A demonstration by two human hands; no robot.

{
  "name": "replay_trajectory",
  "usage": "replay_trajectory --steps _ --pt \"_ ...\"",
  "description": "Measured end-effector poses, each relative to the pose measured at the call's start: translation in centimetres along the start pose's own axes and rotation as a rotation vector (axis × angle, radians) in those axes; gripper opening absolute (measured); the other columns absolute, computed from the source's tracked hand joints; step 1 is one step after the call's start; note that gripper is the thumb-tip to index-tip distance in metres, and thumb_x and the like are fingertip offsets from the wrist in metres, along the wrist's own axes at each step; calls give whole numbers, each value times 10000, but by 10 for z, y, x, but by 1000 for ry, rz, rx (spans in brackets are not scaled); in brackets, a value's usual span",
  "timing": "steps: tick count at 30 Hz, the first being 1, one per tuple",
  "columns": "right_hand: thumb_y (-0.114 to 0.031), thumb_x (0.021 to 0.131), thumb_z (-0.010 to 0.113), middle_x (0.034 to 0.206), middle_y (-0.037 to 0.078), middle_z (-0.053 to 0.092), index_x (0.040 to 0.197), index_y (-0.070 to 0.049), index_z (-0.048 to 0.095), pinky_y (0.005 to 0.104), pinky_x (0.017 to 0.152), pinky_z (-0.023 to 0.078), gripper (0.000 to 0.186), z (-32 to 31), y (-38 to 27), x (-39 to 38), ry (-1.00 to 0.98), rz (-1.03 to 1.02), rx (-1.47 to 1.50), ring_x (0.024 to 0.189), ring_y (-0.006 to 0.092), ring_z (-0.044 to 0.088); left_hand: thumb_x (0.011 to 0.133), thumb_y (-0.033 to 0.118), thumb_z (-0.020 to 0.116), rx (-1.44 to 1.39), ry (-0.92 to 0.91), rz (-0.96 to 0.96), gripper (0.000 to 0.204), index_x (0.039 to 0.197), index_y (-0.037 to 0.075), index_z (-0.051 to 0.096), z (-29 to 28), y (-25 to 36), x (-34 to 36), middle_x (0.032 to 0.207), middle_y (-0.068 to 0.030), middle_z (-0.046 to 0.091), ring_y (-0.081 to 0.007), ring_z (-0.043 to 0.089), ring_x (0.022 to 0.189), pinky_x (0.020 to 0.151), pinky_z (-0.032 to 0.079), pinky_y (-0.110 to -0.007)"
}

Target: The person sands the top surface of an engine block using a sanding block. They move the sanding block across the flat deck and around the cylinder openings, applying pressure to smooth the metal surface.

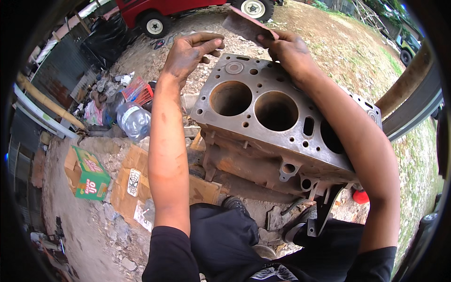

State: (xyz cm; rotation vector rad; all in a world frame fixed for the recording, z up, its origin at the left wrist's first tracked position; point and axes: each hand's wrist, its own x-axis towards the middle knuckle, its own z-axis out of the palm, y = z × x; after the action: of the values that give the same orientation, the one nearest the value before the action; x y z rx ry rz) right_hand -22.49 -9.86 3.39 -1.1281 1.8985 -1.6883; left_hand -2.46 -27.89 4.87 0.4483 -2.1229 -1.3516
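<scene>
An engine block [300,101] stands in front of me, its flat grey deck facing up with round cylinder bores and several smaller holes. My right hand [292,52] is above the block's far edge, fingers closed on a bent reddish-brown sheet of sandpaper [246,27]. Left of that sheet, my left hand [187,55] is raised past the block's far left corner. Its index finger and thumb reach toward the sheet without touching it, and it holds nothing. My right forearm covers part of the deck and a third bore. Rust-brown casting shows on the block's near side.
Flattened cardboard [123,181] and a green carton [94,176] lie on the ground to the left. Beyond them are a clear plastic jug [134,123], a red crate [139,92] and scrap. A red vehicle [174,8] is parked at the back. A wooden post [408,82] leans at right.
</scene>
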Motion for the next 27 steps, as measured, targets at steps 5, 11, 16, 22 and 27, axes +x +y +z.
replay_trajectory --steps 5,11,16,22,27 --pt "-238 1029 766 793 -38 571 994 -59 715 269 712 445 189 -1 -9 -7 58 59 134 710 80 503 1020 273 782 -2 6 -17 347 1290 55 800 -3 -19 2 1154 -55 812 -129 729 1005 882 546 -297" --pt "-284 1024 788 796 -30 577 972 -65 702 270 712 443 240 2 -9 -11 28 55 104 720 81 515 1031 271 764 -20 47 -3 346 1293 48 796 -5 -20 0 1158 -70 814 -141 743 1017 910 556 -308" --pt "-311 1018 802 793 -38 572 973 -71 704 266 693 423 263 -3 -6 -4 61 33 1 712 67 494 1011 271 796 -170 95 97 348 1282 52 790 7 -12 4 1190 -94 815 -168 771 1049 922 561 -316" --pt "-99 976 598 698 -58 595 1278 -111 823 250 560 395 376 7 -12 -12 12 -185 -159 597 35 500 1031 281 780 -178 50 166 388 1320 24 754 3 -6 -2 1230 -143 809 -209 785 1105 962 579 -331" --pt "-305 1031 779 710 -53 530 864 -115 676 266 647 353 273 0 -10 -11 7 -47 -36 652 62 455 1072 311 729 -169 91 226 373 1313 29 758 -9 -5 -4 1222 -152 817 -224 801 1080 947 593 -325"
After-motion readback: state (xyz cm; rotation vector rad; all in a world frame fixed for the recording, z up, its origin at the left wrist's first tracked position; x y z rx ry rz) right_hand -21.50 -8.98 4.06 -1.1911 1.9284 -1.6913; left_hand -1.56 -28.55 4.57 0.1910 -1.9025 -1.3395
